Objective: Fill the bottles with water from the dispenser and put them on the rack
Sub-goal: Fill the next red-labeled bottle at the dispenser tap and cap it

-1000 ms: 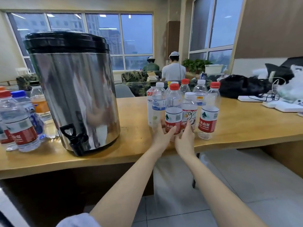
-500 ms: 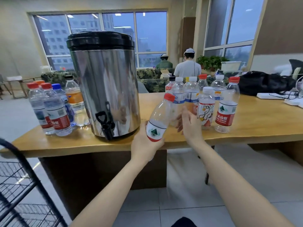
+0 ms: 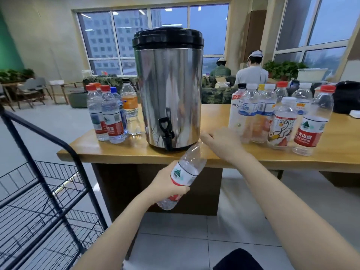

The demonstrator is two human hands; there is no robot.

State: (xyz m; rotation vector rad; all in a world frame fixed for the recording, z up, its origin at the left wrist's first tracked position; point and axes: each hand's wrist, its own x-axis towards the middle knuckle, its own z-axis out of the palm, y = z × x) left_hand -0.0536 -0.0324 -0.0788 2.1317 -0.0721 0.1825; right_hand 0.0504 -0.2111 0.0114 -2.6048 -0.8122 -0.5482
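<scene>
At table (image 3: 116,152) edge | left grip (image 3: 167,184) clasps bottle (image 3: 187,168) | right grip (image 3: 220,143) pinches neck

The bottle (image 3: 187,168) in my left hand (image 3: 165,184) is thin clear plastic, ribbed and glossy, with a smooth white-and-red printed label; the dispenser (image 3: 169,90) is polished steel, bright as a mirror, topped by a matt black plastic lid (image 3: 167,38) and fitted with a black plastic tap (image 3: 166,131); the tabletop (image 3: 120,151) is smooth varnished wood with a soft sheen; the other bottles (image 3: 282,121) standing on it are the same clear shiny plastic with plastic caps; the rack (image 3: 85,180) looks like black-coated wire and tube; the floor (image 3: 175,240) is smooth pale tile.
</scene>
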